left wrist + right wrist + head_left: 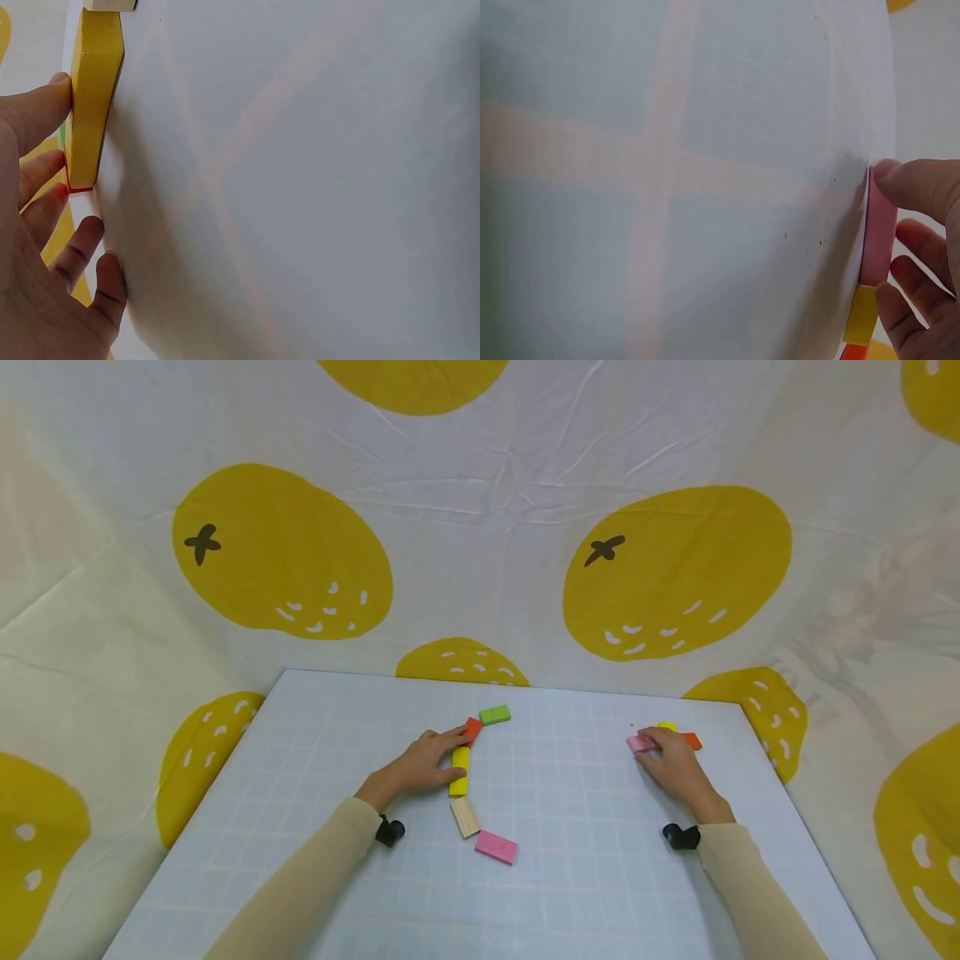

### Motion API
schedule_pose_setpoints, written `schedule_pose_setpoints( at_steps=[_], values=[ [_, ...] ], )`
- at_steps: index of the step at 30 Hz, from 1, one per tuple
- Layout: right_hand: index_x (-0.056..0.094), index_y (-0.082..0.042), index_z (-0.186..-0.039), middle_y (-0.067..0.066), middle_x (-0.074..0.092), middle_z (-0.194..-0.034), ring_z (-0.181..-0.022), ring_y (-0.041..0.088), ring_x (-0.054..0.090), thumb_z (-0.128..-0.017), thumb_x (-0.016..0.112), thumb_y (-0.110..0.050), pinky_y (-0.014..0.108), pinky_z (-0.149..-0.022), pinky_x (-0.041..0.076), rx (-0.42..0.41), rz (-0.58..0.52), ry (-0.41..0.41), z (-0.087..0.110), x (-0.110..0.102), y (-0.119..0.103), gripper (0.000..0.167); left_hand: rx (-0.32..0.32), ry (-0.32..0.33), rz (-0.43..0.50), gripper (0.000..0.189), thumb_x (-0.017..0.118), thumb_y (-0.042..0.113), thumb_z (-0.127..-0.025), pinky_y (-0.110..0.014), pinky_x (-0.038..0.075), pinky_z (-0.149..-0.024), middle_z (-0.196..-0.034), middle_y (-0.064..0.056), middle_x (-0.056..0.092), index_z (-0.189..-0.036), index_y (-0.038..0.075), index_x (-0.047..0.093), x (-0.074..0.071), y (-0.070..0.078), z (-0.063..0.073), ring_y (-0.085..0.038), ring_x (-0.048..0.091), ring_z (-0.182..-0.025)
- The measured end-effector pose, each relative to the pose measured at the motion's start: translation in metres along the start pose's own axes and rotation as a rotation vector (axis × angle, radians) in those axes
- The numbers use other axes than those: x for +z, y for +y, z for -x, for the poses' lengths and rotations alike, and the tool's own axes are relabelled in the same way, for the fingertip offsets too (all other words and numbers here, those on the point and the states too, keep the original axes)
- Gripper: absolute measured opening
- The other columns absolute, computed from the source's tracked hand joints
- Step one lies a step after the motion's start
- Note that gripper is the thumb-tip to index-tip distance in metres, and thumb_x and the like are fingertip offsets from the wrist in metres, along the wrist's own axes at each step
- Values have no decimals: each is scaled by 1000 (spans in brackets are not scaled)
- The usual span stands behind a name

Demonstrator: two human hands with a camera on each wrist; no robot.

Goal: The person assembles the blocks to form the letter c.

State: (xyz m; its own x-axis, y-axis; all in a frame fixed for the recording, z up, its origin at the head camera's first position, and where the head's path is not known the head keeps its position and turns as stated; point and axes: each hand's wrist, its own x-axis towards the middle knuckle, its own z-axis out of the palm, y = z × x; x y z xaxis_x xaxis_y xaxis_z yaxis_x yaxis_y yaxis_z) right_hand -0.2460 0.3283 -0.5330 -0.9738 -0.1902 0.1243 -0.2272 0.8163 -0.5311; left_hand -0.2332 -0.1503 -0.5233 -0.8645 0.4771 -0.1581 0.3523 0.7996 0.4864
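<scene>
In the head view my left hand (424,763) lies over a yellow block (459,783) and a red block (473,727). Its thumb rests on the yellow block, and its fingertips touch the red one, with the fingers fairly straight. The left wrist view shows the thumb against the yellow block's (95,97) edge. At the right, my right hand (681,770) pinches a pink block (637,744) between thumb and fingers. Beside the pink block (880,232) in the right wrist view is a yellow block (861,316), near a fingertip. An orange-red block (692,741) shows partly behind that hand.
A green block (495,716) lies beyond the red one. Nearer my body are a plain wooden block (465,817) and a darker pink block (497,847), continuing a curved row. The pale table (570,893) meets a fruit-printed cloth (480,568) at its far edge.
</scene>
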Motion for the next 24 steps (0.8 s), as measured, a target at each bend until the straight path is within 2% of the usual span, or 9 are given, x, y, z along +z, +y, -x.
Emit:
schedule_pose_setpoints(
  at_steps=[5, 15, 24],
  values=[
    [61, 8, -130, 31, 61, -132, -125, 47, 54, -93, 75, -7, 65, -110, 41, -8, -3, 9, 0, 2, 1, 43, -22, -6, 8, 67, 70, 42, -97, -48, 45, -111, -169, 3, 33, -157, 26, 44, 0, 0, 0, -30, 44, -133],
    [61, 5, -134, 29, 60, -136, -128, 46, 52, -95, 73, -12, 64, -110, 42, 36, 16, -29, -2, 2, -1, 44, -66, -19, 17, 69, 71, 44, -96, -49, 47, -111, -167, 5, 37, -157, 30, 44, -1, 1, -1, -29, 44, -134],
    [60, 5, -135, 30, 59, -137, -128, 47, 51, -96, 72, -10, 64, -110, 42, 45, 21, -38, -5, 0, -4, 43, -47, -26, 14, 66, 70, 44, -96, -45, 47, -111, -169, 6, 31, -156, 29, 46, -1, -2, -3, -28, 45, -131]
  ],
)
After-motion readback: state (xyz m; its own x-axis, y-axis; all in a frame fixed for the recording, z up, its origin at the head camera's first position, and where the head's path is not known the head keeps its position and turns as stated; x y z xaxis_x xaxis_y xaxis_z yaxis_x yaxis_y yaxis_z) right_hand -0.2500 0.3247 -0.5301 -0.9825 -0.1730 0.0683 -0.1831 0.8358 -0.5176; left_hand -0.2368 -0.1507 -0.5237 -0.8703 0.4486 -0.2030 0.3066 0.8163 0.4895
